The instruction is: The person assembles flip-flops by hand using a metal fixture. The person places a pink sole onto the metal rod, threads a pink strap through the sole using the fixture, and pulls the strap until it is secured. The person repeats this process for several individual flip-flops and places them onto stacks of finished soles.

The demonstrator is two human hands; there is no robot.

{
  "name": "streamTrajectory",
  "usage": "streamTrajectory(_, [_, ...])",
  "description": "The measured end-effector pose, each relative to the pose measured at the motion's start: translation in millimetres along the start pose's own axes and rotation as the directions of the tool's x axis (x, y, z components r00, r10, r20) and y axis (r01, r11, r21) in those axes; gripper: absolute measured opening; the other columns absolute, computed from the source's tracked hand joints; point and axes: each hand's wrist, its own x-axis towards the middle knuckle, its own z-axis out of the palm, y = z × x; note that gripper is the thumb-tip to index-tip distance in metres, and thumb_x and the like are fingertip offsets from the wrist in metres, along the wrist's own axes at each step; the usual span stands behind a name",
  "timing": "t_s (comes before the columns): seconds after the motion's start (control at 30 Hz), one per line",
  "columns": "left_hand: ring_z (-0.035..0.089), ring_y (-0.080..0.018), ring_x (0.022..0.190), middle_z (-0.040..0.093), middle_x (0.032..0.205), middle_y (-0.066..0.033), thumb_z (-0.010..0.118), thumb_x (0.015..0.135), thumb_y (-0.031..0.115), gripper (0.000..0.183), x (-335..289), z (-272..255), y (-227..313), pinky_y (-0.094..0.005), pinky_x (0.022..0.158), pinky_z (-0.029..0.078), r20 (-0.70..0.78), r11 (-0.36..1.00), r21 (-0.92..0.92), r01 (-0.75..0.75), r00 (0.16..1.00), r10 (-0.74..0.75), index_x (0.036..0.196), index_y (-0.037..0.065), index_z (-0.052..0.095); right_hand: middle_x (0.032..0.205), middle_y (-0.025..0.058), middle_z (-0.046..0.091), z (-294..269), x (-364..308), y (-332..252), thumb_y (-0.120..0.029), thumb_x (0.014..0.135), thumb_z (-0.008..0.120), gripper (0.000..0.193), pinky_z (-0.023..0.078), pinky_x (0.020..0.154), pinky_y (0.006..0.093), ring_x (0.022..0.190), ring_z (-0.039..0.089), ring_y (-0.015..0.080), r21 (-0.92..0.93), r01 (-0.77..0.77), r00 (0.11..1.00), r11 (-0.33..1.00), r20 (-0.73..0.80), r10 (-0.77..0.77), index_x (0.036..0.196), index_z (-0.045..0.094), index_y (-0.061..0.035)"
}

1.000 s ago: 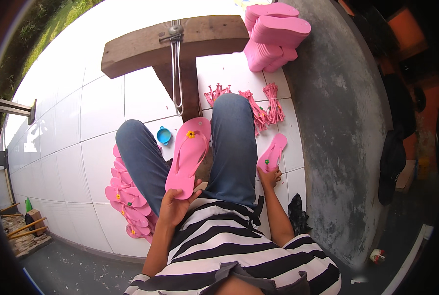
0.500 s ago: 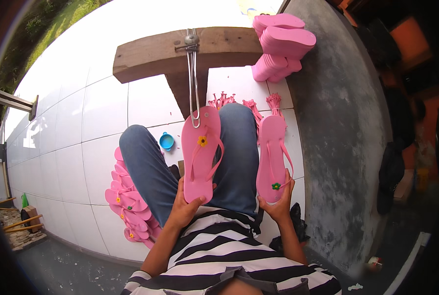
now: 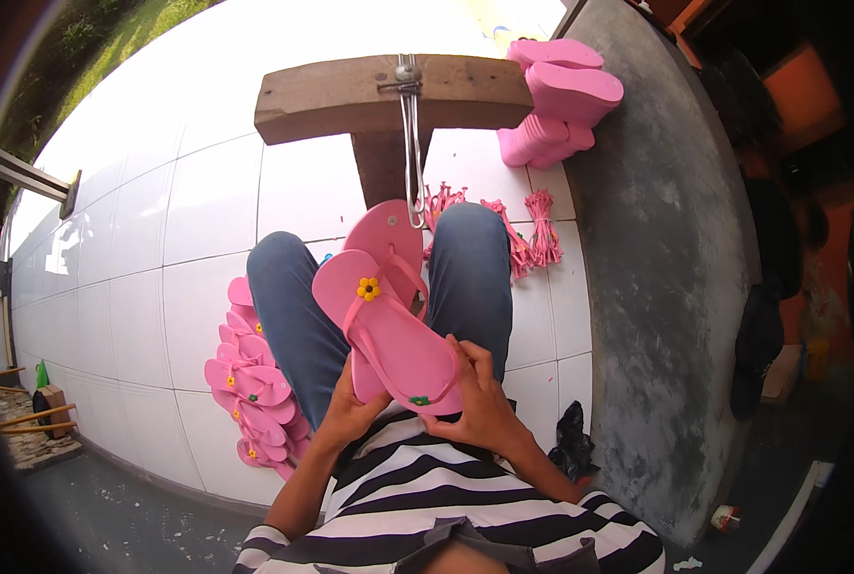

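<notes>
Two pink flip-flops overlap above my lap. The rear flip-flop [image 3: 385,228] points away from me, and my left hand [image 3: 352,409] is closed on its heel end. Across it lies the front flip-flop [image 3: 406,352], tilted with its toe end to the left. My right hand [image 3: 477,402] grips that one by the heel. A yellow flower [image 3: 368,289] shows where the two overlap; which strap bears it, I cannot tell. A green flower [image 3: 417,400] sits near the front one's heel. Just beyond, a bent metal wire loop [image 3: 412,163] hangs from a wooden beam [image 3: 322,99].
Finished-looking pink flip-flops [image 3: 255,383] with straps are piled on the tiles left of my legs. Strapless pink soles [image 3: 572,88] stand stacked at the far right, beside a grey concrete ledge [image 3: 652,287]. Bundled pink straps [image 3: 542,228] lie beyond my right knee.
My right hand has swung its flip-flop leftward, over the one in my left hand. The left flip-flop has come away from the wire loop's end toward the left. My view has shifted slightly.
</notes>
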Motion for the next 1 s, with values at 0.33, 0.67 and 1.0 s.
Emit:
streamTrajectory(0.33, [0.045,-0.0152,0.127,0.046,0.140,-0.0092,0.068,0.088,0.004,0.076,-2.3,-5.1,15.7,-0.0304,0.107,0.036,0.056,1.000,-0.019,0.024,0.998,-0.023,0.151,-0.001,0.024,0.135,0.0217,0.029,30.3,37.0,-11.1,-0.025,0.066,0.087,0.111,0.040,0.106,0.0426,0.129,0.039,0.0374,0.206,-0.026,0.988,0.978,-0.143,0.056,0.151,0.020,-0.0003])
streamTrajectory(0.67, [0.044,-0.0161,0.129,0.046,0.139,-0.0090,0.067,0.090,0.004,0.071,-13.4,-11.1,21.8,-0.0333,0.109,0.035,0.064,0.998,-0.003,0.062,0.996,-0.062,0.148,-0.001,0.028,0.137,0.0215,0.026,24.9,68.1,-3.7,-0.023,0.064,0.087,0.113,0.041,0.105,0.0437,0.126,0.038,0.0387,0.190,0.121,0.989,0.974,-0.109,-0.101,0.153,0.019,-0.0017])
streamTrajectory(1.0, [0.055,-0.0194,0.119,0.056,0.130,-0.0097,0.074,0.087,0.013,0.060,-18.2,-46.7,27.8,-0.0337,0.102,0.044,-0.598,0.986,0.045,-0.161,0.786,0.155,0.137,0.002,0.042,0.141,0.0158,0.034,51.1,87.6,-37.1,-0.023,0.074,0.083,0.094,0.034,0.107,0.0430,0.130,0.034,0.0334,0.125,0.464,0.886,0.877,-0.078,-0.458,0.151,0.030,-0.0069])
